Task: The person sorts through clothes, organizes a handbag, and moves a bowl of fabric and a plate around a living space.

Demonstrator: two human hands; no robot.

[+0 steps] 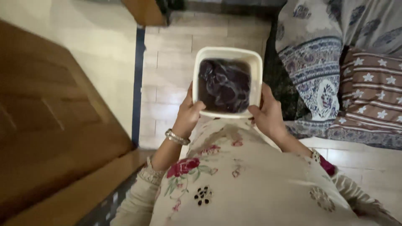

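Note:
I carry a white square plastic tub (226,52) in front of my body. Dark liquid fills it, and a dark cloth (224,83) lies soaking inside. My left hand (188,113) grips the tub's near left corner; a silver bracelet sits on that wrist. My right hand (268,115) grips the near right corner. Below the tub is my cream tunic with red flowers (234,175).
A brown wooden door (50,125) stands open at the left, with a dark blue strip (137,83) along the wall. Pale tile floor (167,62) runs ahead. A bed with patterned blue cover (318,62) and a star-striped pillow (372,88) is at the right.

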